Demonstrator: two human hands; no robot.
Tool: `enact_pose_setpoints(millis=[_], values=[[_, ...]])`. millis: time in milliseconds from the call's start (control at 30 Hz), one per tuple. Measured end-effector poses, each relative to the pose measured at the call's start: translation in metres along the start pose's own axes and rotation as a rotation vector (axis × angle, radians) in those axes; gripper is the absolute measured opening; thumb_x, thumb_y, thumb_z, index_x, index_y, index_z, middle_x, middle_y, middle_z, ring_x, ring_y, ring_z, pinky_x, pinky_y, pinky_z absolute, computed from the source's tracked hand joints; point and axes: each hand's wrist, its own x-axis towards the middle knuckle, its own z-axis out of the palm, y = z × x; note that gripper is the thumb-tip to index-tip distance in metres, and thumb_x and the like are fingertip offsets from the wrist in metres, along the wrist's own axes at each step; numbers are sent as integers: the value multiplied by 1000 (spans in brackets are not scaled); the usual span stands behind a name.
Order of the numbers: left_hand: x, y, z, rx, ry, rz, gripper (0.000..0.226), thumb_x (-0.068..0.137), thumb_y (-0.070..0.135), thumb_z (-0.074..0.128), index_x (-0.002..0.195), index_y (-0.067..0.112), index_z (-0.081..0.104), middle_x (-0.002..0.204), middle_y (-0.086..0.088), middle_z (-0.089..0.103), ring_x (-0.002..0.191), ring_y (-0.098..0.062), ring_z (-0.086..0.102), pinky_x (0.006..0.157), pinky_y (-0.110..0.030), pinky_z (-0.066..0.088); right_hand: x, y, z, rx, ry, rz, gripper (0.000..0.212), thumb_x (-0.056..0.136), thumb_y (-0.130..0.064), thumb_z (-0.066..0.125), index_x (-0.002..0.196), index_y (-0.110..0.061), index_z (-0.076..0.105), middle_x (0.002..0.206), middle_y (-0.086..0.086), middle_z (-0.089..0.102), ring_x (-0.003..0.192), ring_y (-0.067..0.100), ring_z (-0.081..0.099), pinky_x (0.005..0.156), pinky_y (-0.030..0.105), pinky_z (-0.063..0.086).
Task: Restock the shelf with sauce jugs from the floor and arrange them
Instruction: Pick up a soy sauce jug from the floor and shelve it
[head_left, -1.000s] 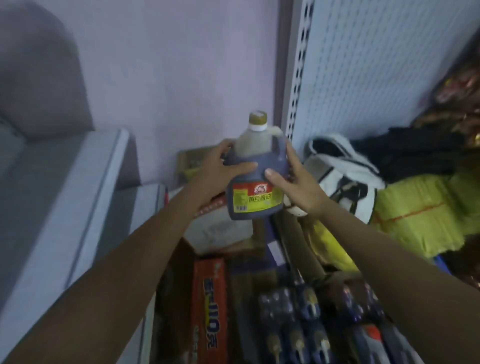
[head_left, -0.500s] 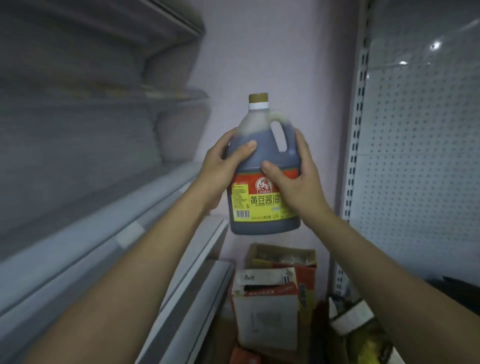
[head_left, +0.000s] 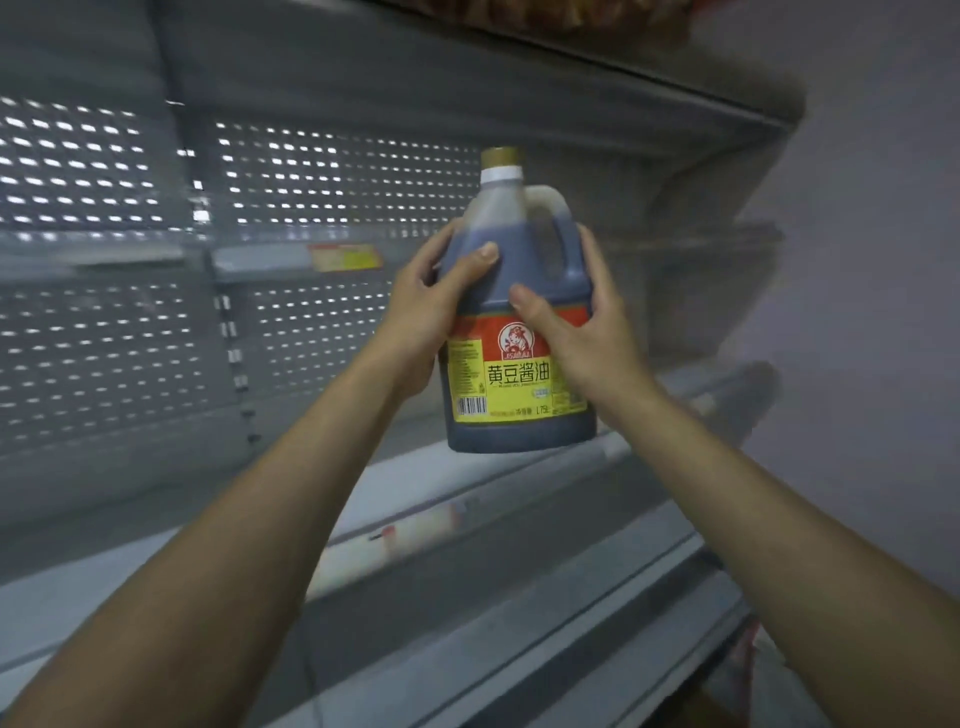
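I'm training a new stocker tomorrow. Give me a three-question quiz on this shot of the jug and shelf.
1. True or false: the jug already stands on the shelf.
2. Which hands hold the jug? A) left only B) right only C) both
3. Fill in: the jug's cap points ____.

Key:
1. False: it is held in the air in front of the shelf.
2. C: the left hand and right hand grip its sides.
3. Up: the jug is about upright.

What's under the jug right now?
The jug hangs in both hands, left hand and right hand, above the bare shelf. Nothing sits beneath it. The shelf strip directly behind the jug is covered.
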Motion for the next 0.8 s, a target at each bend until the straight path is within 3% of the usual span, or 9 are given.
enact_pose_setpoints(millis=[133, 367, 533, 800], values=[[-49, 39, -106, 118, 136, 3, 54, 94, 30, 73, 144, 23, 54, 124, -9, 73, 103, -29, 75, 82, -43, 62, -13, -12, 115, 152, -141, -4, 83, 86, -31, 83, 154, -39, 35, 132, -5, 67, 103, 18, 75, 82, 46, 64], [-169, 92, -275, 269, 302, 18, 59, 93, 28, 74, 147, 36, 51, 130, -1, 70, 107, -25, 74, 90, -48, 62, -91, -37, 305, 408, -341, 24, 89, 88, -20, 80, 156, -47, 30, 138, -9, 63, 107, 16, 74, 79, 35, 64], [-251, 124, -393, 284, 420, -16, 62, 90, 24, 77, 146, 36, 52, 132, -3, 68, 106, -26, 74, 89, -47, 62, -149, -55, 437, 510, -449, 84, 87, 87, -22, 80, 154, -48, 32, 139, -6, 63, 108, 19, 74, 81, 40, 64], [-340, 158, -525, 365, 582, -34, 67, 78, 22, 85, 135, 38, 54, 125, -12, 69, 99, -35, 75, 81, -52, 63, -209, -84, 591, 589, -561, 138, 86, 84, -24, 83, 151, -51, 36, 137, -6, 65, 108, 17, 74, 81, 39, 64]])
